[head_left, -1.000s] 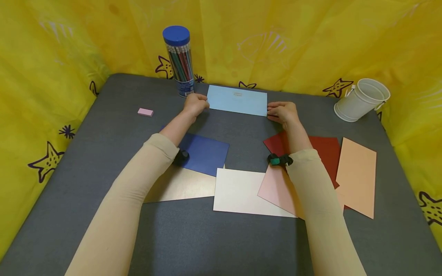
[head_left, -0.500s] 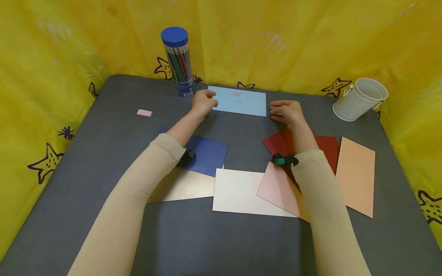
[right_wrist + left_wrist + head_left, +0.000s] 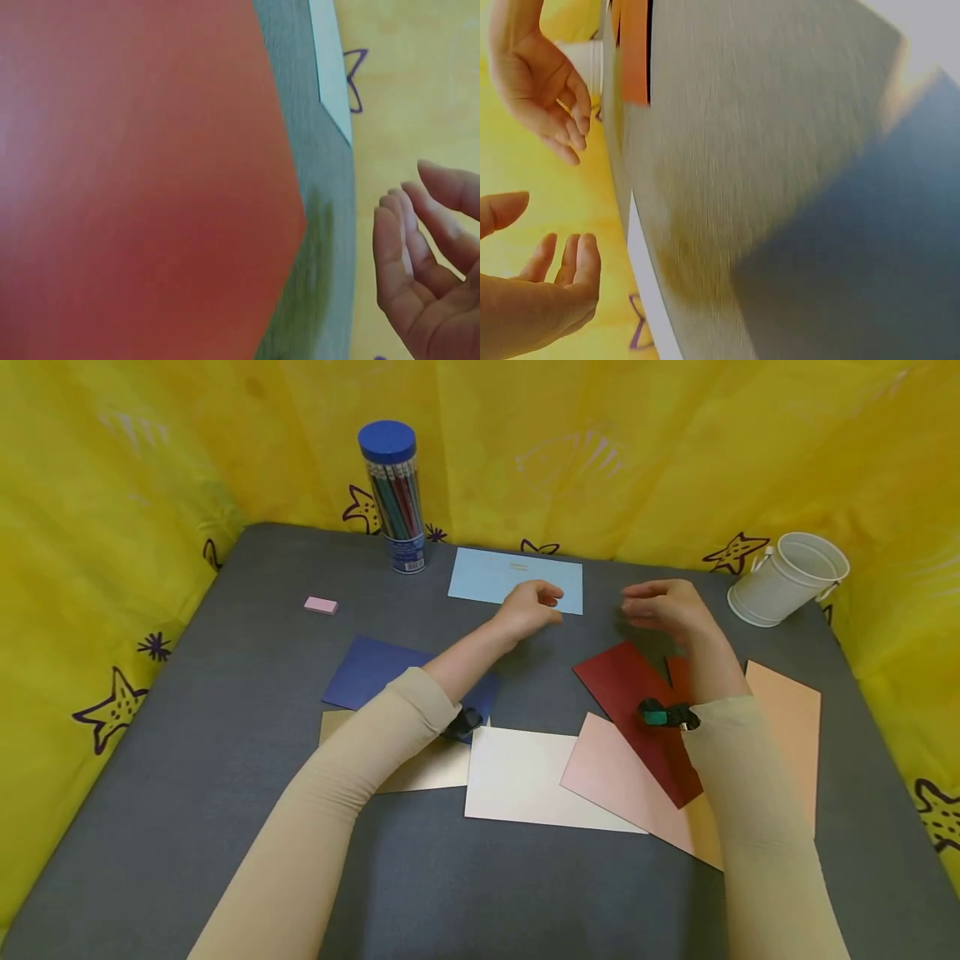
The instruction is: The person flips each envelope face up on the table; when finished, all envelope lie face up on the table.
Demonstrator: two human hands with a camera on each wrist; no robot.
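Observation:
A light blue envelope [image 3: 480, 577] lies flat at the back edge of the table. My left hand [image 3: 527, 610] is over its front right part, fingers relaxed and holding nothing. To the right of the envelope, my right hand [image 3: 667, 608] is held above the table, also with nothing in it. In the left wrist view both hands are raised off the surface, fingers loosely bent. Below my right wrist lie dark red envelopes [image 3: 637, 718]. Under my left forearm are a dark blue envelope [image 3: 382, 672] and a gold one [image 3: 431, 770], both partly hidden.
White [image 3: 532, 777], pink [image 3: 611, 768] and peach [image 3: 787, 718] envelopes lie across the middle and right. A tall tub of pencils [image 3: 397, 502] stands at the back left, near a pink eraser [image 3: 321, 606]. A white bucket [image 3: 783, 585] is at the back right.
Both hands were at the light blue envelope's two ends. They have come away from it and shifted to the right, the left hand the farther. The envelope stays in place.

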